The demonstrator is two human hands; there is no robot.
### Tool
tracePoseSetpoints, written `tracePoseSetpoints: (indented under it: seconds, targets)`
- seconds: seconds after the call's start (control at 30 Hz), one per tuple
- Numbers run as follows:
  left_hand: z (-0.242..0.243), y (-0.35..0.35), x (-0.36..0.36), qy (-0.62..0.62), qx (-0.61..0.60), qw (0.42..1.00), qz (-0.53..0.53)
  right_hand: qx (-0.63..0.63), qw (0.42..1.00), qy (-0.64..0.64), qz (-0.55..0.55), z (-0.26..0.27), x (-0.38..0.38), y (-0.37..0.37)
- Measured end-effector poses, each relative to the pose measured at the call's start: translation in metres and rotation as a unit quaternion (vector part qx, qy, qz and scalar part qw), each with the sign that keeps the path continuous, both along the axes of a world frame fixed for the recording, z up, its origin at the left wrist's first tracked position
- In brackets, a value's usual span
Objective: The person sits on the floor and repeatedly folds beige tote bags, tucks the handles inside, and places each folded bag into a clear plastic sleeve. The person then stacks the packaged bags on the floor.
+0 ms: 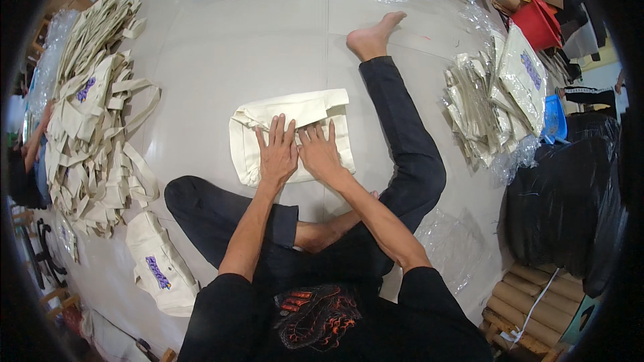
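A cream canvas bag [241, 156], partly folded, lies flat on the tiled floor between my legs. Its upper part is folded over in a band along the far side. My left hand [277, 153] presses palm down on the middle of the cloth, fingers spread. Right beside it, my right hand [320, 151] also lies flat on the bag, its fingertips at the lower edge of the folded band. Neither hand grips the fabric. The cloth beneath both palms is hidden.
A large heap of canvas bags [95, 161] lies at left, a printed bag [163, 266] nearer me. At right are plastic-wrapped bags [478, 105], a clear plastic sheet [453, 246], a black plastic sack [558, 206], cardboard tubes [533, 301] and a red bucket [536, 20].
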State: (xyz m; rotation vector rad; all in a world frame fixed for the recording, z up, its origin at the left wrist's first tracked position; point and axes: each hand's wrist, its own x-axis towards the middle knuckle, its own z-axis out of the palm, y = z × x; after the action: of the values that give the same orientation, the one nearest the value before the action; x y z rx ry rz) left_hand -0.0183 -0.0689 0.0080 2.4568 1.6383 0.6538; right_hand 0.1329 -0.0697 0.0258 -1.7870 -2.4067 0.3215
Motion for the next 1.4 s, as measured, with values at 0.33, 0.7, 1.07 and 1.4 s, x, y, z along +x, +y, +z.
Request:
tracePoseSetpoints:
  seconds: [0.33,0.7,1.07,1.4]
  targets:
    - [0.008,0.002,-0.008,-0.012,-0.030,0.999,-0.028,0.033,0.994,0.035,0.095,-0.004,0.002,0.011]
    - [0.009,0.000,-0.011,-0.008,-0.032,0.999,-0.039,-0.013,0.992,-0.005,0.126,-0.003,0.000,0.003]
    - [0.001,-0.004,-0.011,0.014,-0.033,0.996,0.082,0.067,0.991,0.069,0.091,0.002,-0.018,0.003]
    - [0.011,-0.003,-0.020,-0.021,-0.048,0.998,0.039,0.046,0.967,0.245,0.051,-0.007,-0.016,0.009]
